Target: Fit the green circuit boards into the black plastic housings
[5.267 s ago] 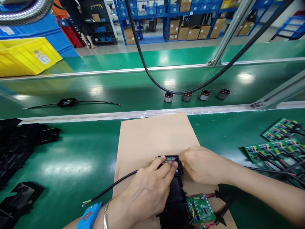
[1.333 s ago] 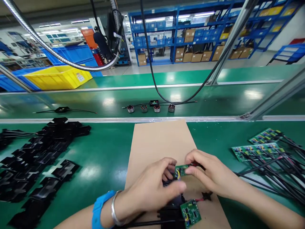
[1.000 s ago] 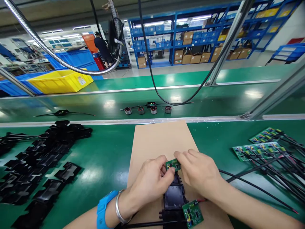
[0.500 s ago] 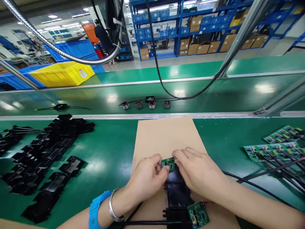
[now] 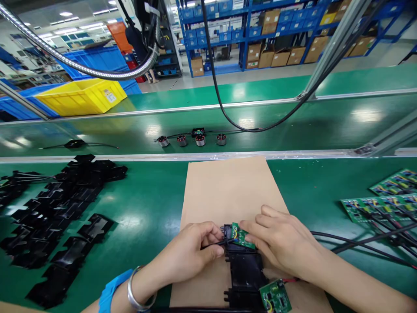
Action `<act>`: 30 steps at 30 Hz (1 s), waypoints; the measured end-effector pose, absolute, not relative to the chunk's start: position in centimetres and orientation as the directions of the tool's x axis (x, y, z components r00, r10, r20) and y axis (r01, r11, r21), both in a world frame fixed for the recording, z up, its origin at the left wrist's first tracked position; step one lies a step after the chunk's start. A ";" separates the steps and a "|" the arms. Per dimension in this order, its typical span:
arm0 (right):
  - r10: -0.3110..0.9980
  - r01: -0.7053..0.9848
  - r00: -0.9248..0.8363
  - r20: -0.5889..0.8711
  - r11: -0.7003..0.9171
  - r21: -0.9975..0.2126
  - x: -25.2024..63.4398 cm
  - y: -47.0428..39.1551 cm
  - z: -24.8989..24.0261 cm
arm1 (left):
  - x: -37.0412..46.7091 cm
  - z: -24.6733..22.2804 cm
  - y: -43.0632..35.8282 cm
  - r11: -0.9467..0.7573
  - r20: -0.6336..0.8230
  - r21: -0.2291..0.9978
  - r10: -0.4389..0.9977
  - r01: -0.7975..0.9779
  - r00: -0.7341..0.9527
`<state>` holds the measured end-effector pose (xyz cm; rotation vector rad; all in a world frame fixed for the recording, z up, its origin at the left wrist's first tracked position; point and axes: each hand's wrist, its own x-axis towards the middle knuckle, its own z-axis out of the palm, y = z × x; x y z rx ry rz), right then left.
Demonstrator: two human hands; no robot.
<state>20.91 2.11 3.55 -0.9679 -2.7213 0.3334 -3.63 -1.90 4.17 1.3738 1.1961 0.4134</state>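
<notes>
A small green circuit board [image 5: 240, 237] is tilted over the far end of a row of black plastic housings [image 5: 246, 267]. My right hand [image 5: 282, 239] pinches the board by its right side. From the left, my left hand [image 5: 198, 245] closes thumb and fingers on a black cable [image 5: 208, 246] that runs to the board. Another green circuit board [image 5: 276, 296] lies over the near housing, with a red wire at its upper edge. Beneath the housings is a brown cardboard sheet [image 5: 224, 187].
Many black housings [image 5: 65, 200] lie on the left of the green table. To the right are green board panels [image 5: 378, 206] with black cables. Several small round metal parts [image 5: 200, 140] stand beyond the metal rail [image 5: 156, 155]. A black cable [image 5: 216, 87] hangs overhead.
My left hand has let go of the board and now grips the cable. The board has turned and come nearer, onto the far housing, with my right hand now holding it.
</notes>
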 end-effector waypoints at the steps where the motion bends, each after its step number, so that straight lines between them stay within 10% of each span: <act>1: 0.636 0.581 -0.761 0.130 0.756 -0.301 21.0 2.1 3.5 | -3.7 4.3 -2.0 0.170 -0.371 0.868 0.846 0.466 0.383; 14: 0.459 0.422 -0.888 -0.020 0.799 -0.428 19.2 4.2 4.0 | -3.5 3.3 -2.2 -0.076 -0.182 0.802 0.913 0.592 0.364; 30: 0.333 0.333 -0.942 -0.033 0.922 -0.197 17.6 5.3 4.6 | -2.9 2.7 -1.9 -0.161 -0.188 0.748 0.879 0.644 0.438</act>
